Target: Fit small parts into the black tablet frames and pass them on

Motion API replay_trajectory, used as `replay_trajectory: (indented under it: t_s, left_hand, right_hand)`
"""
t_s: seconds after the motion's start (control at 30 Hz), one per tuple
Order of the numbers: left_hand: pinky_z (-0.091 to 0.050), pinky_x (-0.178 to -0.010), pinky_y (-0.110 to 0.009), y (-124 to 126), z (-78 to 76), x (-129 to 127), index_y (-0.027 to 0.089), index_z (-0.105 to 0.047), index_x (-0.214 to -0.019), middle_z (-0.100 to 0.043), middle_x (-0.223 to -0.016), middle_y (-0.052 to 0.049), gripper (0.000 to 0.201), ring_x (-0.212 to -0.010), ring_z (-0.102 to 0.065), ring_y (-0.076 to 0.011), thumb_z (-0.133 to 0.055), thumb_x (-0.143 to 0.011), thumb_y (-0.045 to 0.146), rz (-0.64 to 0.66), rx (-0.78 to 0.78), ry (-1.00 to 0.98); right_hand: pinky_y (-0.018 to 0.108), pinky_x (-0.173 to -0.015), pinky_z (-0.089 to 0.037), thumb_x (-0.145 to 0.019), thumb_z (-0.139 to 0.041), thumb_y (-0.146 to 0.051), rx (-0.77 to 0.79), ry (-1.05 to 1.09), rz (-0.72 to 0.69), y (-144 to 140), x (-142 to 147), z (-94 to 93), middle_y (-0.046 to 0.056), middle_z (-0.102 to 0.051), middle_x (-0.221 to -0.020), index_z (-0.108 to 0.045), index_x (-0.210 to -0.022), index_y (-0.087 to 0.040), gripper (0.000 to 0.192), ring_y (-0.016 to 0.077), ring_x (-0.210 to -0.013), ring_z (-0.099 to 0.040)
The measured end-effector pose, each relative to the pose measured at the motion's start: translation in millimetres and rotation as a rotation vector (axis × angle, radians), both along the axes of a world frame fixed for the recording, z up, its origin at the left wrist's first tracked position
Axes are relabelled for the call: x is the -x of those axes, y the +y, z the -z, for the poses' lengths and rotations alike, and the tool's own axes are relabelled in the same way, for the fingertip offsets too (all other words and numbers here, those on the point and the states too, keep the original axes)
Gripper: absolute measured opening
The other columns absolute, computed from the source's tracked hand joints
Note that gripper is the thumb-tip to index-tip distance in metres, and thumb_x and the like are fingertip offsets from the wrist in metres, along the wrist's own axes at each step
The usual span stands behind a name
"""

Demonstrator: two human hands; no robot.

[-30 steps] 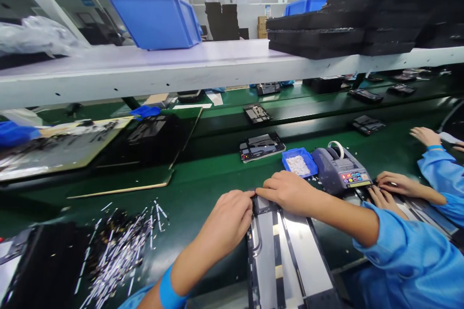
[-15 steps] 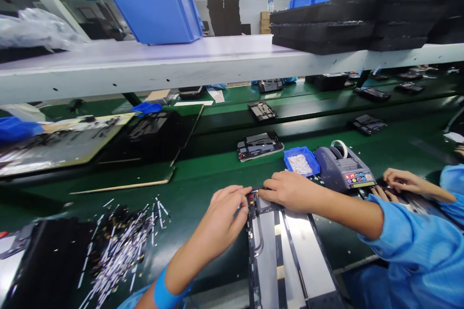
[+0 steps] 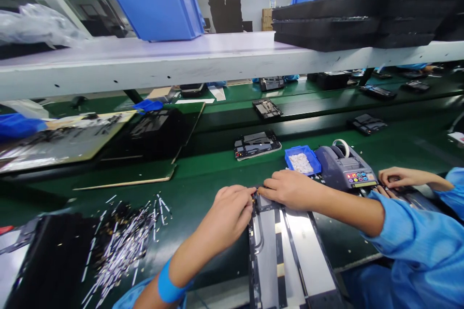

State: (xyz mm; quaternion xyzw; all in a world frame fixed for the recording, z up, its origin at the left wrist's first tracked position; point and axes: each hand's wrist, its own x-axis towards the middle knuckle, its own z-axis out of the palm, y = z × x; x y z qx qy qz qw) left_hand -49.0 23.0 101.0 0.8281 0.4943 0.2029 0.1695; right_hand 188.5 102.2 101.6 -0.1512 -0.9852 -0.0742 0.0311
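Observation:
A long dark device frame with silvery panels lies lengthwise on the green bench in front of me. My left hand has its curled fingers pinched at the frame's far left corner. My right hand lies palm down across the far end, fingertips meeting the left hand's. What sits between the fingertips is too small to make out.
A small blue tray of white bits, a grey tape dispenser and another person's hands lie to the right. White strips litter the left. Assemblies ride the conveyor under a shelf with a blue bin.
My left hand drew its fingers back from the frame corner, then closed in on it again. The co-worker's hands on the right pulled in toward the tape dispenser.

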Motion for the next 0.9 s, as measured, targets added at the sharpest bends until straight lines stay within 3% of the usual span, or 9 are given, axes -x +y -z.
replay_trajectory:
  t_s: [0.13,0.33,0.6,0.9]
  left_hand:
    - [-0.049,-0.093,-0.039,14,-0.7,0,0.024,-0.061,-0.084,-0.073,-0.104,-0.004,0.015,-0.104,-0.065,-0.0233,-0.051,-0.096,0.026,-0.12,0.106,-0.171]
    - [-0.048,-0.079,-0.035,34,-2.3,-8,0.022,-0.065,-0.078,-0.066,-0.085,-0.003,0.017,-0.086,-0.063,-0.0227,-0.053,-0.089,0.026,-0.144,0.175,-0.095]
    - [-0.044,-0.07,-0.033,50,-0.3,-12,0.021,-0.067,-0.078,-0.063,-0.083,-0.003,0.017,-0.078,-0.061,-0.0207,-0.052,-0.085,0.025,-0.129,0.305,-0.063]
    - [-0.044,-0.074,-0.035,49,-1.2,-15,0.021,-0.065,-0.077,-0.062,-0.083,-0.004,0.018,-0.082,-0.06,-0.0227,-0.051,-0.085,0.026,-0.152,0.302,-0.018]
  right_hand:
    - [0.034,-0.067,-0.036,-0.102,-0.053,-0.016,-0.001,-0.013,-0.023,3,0,0.2,0.008,-0.066,-0.095,-0.064,-0.124,-0.014,0.025,0.02,-0.077,-0.051]
    - [0.035,-0.067,-0.036,-0.103,-0.05,-0.017,-0.007,0.005,-0.031,5,-2,4.2,0.008,-0.065,-0.095,-0.064,-0.124,-0.014,0.025,0.0206,-0.078,-0.049]
    - [0.035,-0.067,-0.034,-0.102,-0.053,-0.015,-0.01,0.016,-0.032,5,-3,7.4,0.007,-0.064,-0.095,-0.065,-0.121,-0.015,0.022,0.0208,-0.079,-0.048]
    - [0.035,-0.067,-0.036,-0.102,-0.054,-0.015,-0.016,0.022,-0.032,6,-3,9.8,0.006,-0.064,-0.094,-0.064,-0.122,-0.015,0.023,0.0214,-0.08,-0.049]
